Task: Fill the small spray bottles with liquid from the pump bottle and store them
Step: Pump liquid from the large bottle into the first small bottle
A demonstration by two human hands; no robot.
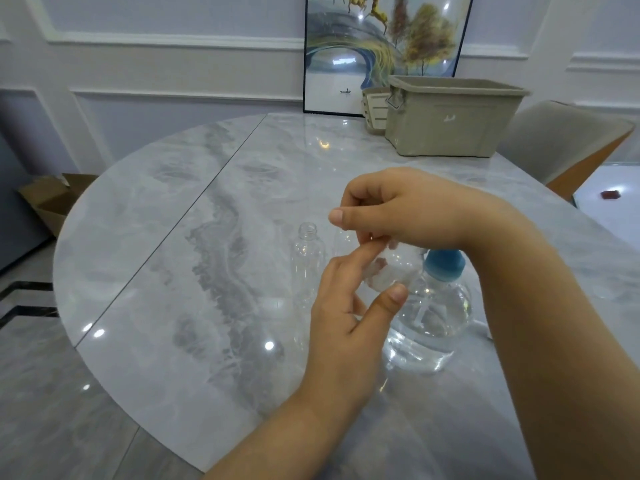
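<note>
A: Head view: both hands meet above the middle of the round grey marble table (pixel 207 209). The left hand (pixel 346 317) pinches a small clear plastic spray bottle (pixel 391 268) between forefinger and thumb, holding it tilted above the tabletop.

B: And the right hand (pixel 405 209)?

A: Its fingers are curled over the upper end of that same bottle, gripping it at the top. Whether a cap is under the fingers I cannot tell; the bottle is blurred there.

B: Where is the pump bottle?

A: The large clear pump bottle with the blue collar (pixel 433 306) stands upright toward the near edge of the table, just right of the left hand and under the right wrist. It is mostly full of clear liquid, with a tube showing inside.

B: Any other small bottles?

A: One clear uncapped small bottle (pixel 307 258) stands upright just left of the hands, its threaded neck open. Another clear shape shows behind the right hand's fingers, too hidden to say more.

B: And storage?

A: A beige rectangular plastic bin (pixel 450 123) sits at the far right edge of the table, with a smaller beige slatted basket (pixel 374 109) touching its left side. A framed landscape painting (pixel 381 46) leans against the wall behind them.
</note>
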